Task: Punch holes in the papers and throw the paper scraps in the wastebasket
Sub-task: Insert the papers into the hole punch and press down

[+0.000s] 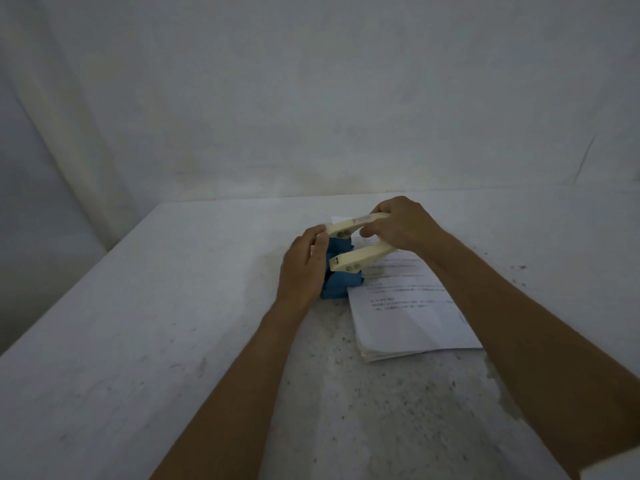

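A hole punch with a blue base (337,285) and a cream U-shaped handle (360,259) stands on the table at the left edge of a stack of printed papers (412,317). My left hand (304,268) clasps the left side of the punch, fingers at the handle's far arm and the blue body. My right hand (401,225) grips the bend of the cream handle from above, over the top of the papers. The handle is raised. Whether the paper edge sits inside the punch slot is hidden by the handle and my hands. No wastebasket is in view.
The grey-white table (156,341) is speckled with dark specks around the papers. A pale cloth backdrop (311,98) hangs behind the table's far edge. A white corner (613,469) shows at the bottom right.
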